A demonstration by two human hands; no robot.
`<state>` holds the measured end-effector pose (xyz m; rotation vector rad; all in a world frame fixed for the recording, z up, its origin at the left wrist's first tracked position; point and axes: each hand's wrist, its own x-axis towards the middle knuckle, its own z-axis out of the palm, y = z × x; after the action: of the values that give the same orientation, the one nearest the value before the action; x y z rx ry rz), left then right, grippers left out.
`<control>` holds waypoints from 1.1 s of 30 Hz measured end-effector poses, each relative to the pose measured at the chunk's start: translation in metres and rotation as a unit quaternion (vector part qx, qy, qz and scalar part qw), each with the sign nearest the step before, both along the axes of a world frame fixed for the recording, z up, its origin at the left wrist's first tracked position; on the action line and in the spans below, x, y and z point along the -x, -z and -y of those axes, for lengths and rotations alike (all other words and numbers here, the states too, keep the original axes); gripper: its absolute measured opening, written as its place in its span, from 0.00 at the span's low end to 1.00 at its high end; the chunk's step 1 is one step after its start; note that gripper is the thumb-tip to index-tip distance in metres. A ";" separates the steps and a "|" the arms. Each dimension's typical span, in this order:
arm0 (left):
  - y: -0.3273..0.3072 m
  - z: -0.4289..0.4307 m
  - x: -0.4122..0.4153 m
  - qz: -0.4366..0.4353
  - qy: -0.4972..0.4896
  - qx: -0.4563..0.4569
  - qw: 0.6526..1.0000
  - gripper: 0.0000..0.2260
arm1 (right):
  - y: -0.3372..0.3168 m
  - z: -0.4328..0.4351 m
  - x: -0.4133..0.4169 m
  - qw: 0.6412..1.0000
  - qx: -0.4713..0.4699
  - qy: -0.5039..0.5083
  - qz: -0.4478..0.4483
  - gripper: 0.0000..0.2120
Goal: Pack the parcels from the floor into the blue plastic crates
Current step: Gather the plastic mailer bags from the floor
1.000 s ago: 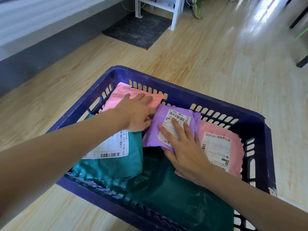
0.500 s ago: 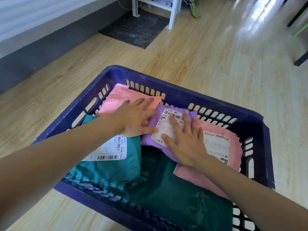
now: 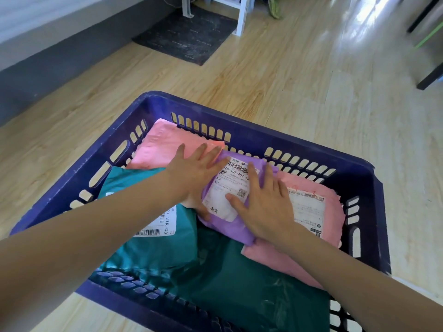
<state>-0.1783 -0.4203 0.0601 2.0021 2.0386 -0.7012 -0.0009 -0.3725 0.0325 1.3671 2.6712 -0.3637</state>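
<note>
A blue plastic crate [image 3: 282, 137] stands on the wooden floor and holds several soft parcels. A purple parcel [image 3: 230, 227] with a white label lies in the middle of it. My left hand [image 3: 195, 174] lies flat with straight fingers over the purple parcel's left edge and a pink parcel [image 3: 159, 147] at the back left. My right hand [image 3: 262, 206] presses flat on the purple parcel's label and right side. Another pink parcel [image 3: 323, 216] with a label lies at the right. A teal parcel [image 3: 155, 250] sits at the left, and a dark green one [image 3: 251, 291] lies in front.
A dark mat [image 3: 187, 35] lies on the floor beyond the crate, with white furniture legs [image 3: 242, 17] at its far edge. A grey wall base [image 3: 60, 58] runs along the left. Black furniture legs [image 3: 429, 77] stand at the far right.
Both hands have flattened and slid together onto the purple parcel, which has shifted slightly left and toward me. The left hand's fingers now spread over its edge.
</note>
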 end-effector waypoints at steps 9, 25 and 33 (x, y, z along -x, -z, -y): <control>-0.009 -0.006 -0.014 0.022 -0.007 0.039 0.999 0.57 | -0.010 -0.019 -0.010 0.997 0.064 -0.011 -0.034 0.35; 0.029 -0.007 -0.077 0.060 0.043 -0.061 0.995 0.27 | -0.010 0.008 -0.092 0.980 0.000 -0.132 0.149 0.54; 0.037 -0.001 -0.077 -0.009 0.083 -0.066 0.994 0.29 | 0.001 -0.007 -0.092 0.985 0.042 -0.111 0.129 0.46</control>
<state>-0.1010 -0.4193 0.0229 2.2686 1.9929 -0.6304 0.0908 -0.3657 0.0315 1.0037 2.5260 -0.2540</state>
